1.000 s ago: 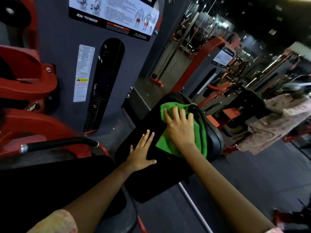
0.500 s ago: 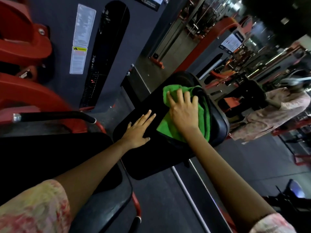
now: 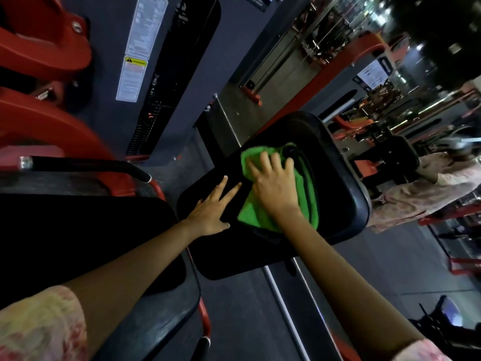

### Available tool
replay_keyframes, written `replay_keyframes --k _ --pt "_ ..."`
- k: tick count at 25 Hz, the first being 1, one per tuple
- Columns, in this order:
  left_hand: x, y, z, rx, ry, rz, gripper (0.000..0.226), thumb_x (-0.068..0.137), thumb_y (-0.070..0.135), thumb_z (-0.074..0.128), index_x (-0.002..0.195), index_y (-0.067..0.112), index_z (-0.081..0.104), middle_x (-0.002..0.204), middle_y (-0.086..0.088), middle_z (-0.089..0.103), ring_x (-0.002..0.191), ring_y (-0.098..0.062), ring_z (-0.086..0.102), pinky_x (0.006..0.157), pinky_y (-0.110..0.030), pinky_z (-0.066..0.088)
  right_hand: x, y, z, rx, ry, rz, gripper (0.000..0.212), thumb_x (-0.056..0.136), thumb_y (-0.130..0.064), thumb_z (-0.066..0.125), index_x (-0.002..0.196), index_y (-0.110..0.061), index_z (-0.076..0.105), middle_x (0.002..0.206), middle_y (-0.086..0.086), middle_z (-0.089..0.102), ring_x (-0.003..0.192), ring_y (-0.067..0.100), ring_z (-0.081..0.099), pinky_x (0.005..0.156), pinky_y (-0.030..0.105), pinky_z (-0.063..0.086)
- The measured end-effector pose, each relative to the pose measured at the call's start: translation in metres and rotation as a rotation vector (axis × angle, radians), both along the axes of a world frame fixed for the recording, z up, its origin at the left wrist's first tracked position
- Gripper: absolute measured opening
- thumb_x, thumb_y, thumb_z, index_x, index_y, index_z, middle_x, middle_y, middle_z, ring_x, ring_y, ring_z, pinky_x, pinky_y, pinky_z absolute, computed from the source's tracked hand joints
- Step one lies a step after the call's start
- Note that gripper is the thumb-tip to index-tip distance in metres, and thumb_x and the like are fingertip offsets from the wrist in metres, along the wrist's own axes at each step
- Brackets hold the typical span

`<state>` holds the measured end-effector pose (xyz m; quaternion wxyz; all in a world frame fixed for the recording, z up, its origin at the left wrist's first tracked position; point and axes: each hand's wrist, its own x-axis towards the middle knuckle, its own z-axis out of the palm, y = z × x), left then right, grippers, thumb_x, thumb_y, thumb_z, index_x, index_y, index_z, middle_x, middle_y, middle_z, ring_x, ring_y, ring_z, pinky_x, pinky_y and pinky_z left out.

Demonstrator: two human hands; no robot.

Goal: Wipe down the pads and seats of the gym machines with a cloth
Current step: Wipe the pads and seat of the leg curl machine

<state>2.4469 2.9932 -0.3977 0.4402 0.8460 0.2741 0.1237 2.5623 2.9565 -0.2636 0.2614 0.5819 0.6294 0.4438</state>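
A black padded seat (image 3: pixel 341 204) of a gym machine fills the middle of the head view. On it lies a folded green cloth (image 3: pixel 256 212). My right hand (image 3: pixel 274 186) presses flat on the cloth, fingers straight and spread. Just left of the cloth, my left hand (image 3: pixel 213 207) rests flat on the seat's near-left part with straight fingers. A second black pad (image 3: pixel 91 230) lies under my left forearm at the lower left.
A black handle bar (image 3: pixel 86 166) and red machine frame (image 3: pixel 52 121) stand at the left. The grey weight-stack cover (image 3: pixel 187 61) rises behind the seat. Another person (image 3: pixel 429 186) in a light patterned garment stands at the right among more red machines.
The view has tilted downward and moved closer. My right hand has slid the cloth slightly to the left across the seat. My left hand stays flat on the seat.
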Motion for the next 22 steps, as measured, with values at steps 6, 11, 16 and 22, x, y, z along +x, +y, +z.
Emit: replay_keyframes --k 6,11,16,22 --pt "0.0 0.005 -0.014 -0.159 -0.161 -0.056 0.123 0.072 -0.003 0.074 0.131 0.056 -0.016 0.143 0.019 -0.039 0.143 -0.027 0.016 0.079 -0.019 0.044 0.012 -0.034 0.023 0.222 0.028 -0.051 0.05 0.067 -0.03 0.076 0.116 -0.025 0.065 0.105 0.013 0.059 0.087 0.029 0.038 0.075 0.042 0.035" --pt "0.005 -0.001 -0.025 -0.124 -0.209 -0.005 0.12 0.073 0.002 0.075 0.133 0.05 -0.016 0.142 0.018 -0.039 0.146 -0.024 0.002 0.09 -0.024 0.046 0.0 -0.01 -0.022 -0.004 0.048 0.047 0.043 0.07 -0.033 0.067 0.112 -0.026 0.068 0.106 0.005 0.062 0.092 0.026 0.037 0.077 0.041 0.028" --pt "-0.001 -0.006 -0.026 -0.138 -0.176 0.03 0.118 0.075 0.013 0.076 0.133 0.055 -0.018 0.14 0.02 -0.041 0.143 -0.023 0.017 0.098 -0.032 0.045 0.012 -0.068 0.004 0.007 0.085 0.065 0.045 0.072 -0.027 0.058 0.116 -0.024 0.066 0.105 0.011 0.06 0.089 0.028 0.038 0.074 0.04 0.027" --pt "0.011 -0.024 -0.029 -0.075 -0.178 0.116 0.115 0.072 0.039 0.078 0.138 0.038 -0.017 0.147 0.011 -0.032 0.146 -0.024 -0.005 0.115 -0.051 0.019 -0.001 -0.015 -0.025 -0.001 0.04 0.007 0.042 0.079 -0.03 0.045 0.116 -0.026 0.065 0.107 0.005 0.062 0.092 0.025 0.037 0.077 0.041 0.028"
